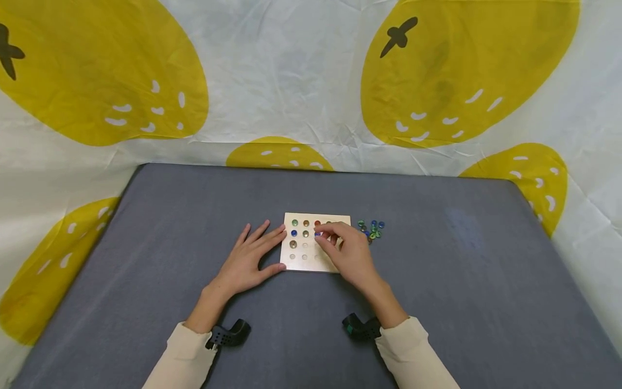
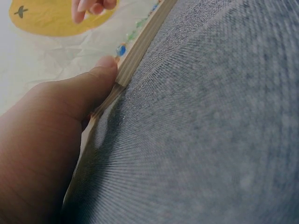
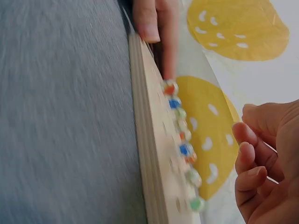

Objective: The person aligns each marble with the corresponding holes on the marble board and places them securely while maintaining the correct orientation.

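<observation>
A pale wooden board with rows of round hollows lies on the grey cloth. Glass marbles sit in its upper rows, among them a green marble, a blue marble and a brownish marble. My left hand lies flat with fingers spread, its thumb and fingertips at the board's left edge. Above the board's right part, my right hand has loosely bent fingers, with a blue marble just by its fingertips. In the right wrist view, nothing shows between its fingertips. The hand hides several hollows.
Loose blue and green marbles lie in a cluster right of the board. The grey cloth covers the table. Behind it hangs a white curtain with yellow fruit prints. Both wrists wear black camera mounts.
</observation>
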Demonstrator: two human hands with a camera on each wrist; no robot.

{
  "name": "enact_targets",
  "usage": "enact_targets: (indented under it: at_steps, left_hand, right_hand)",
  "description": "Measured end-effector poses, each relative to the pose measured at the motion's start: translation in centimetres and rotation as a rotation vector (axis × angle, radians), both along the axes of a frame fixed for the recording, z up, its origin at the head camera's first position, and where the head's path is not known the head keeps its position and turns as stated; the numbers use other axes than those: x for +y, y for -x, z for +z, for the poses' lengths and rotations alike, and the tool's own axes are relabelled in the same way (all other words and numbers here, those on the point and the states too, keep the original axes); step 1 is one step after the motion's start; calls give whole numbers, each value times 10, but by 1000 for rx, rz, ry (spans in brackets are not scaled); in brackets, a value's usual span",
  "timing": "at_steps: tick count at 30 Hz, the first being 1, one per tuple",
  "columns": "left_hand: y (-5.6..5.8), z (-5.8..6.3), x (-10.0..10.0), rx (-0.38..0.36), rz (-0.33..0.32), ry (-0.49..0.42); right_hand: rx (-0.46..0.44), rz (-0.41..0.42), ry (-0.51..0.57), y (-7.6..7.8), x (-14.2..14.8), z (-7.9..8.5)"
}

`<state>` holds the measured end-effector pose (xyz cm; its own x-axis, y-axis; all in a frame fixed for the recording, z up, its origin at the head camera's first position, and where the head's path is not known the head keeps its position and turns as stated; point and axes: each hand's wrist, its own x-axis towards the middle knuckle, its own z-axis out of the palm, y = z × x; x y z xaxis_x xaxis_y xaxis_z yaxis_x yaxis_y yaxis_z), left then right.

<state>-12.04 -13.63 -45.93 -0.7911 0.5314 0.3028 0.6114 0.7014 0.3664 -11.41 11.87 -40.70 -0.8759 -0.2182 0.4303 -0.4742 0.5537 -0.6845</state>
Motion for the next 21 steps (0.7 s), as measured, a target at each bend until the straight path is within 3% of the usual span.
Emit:
enact_targets:
  at_steps: [11,21]
  left_hand:
    - [1,0,0,11,-7,1]
    - [1,-1,0,7,-2,9]
  right_hand:
    - [-18,-34,1,3,32,-4]
    - [-45,-136,-11,2,66,-1]
